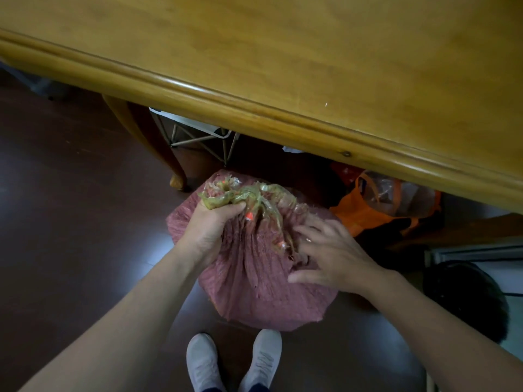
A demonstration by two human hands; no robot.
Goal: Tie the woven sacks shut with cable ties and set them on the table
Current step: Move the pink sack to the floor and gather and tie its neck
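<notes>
Gripping the woven sack (pixel 254 281) by its bunched neck with left hand (pixel 209 226) (on floor (pixel 70 199), near table (pixel 283 52)); resting right hand (pixel 331 256) on it, fingers spread.

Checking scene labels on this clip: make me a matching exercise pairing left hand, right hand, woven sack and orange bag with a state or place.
Things: 1 left hand; 2 right hand; 3 woven sack; 4 orange bag.
States: A tucked under the table; B on the floor ahead of the shoes; C fingers spread on the sack; D grips the bunched sack mouth.
Pairs: 1-D, 2-C, 3-B, 4-A.
</notes>
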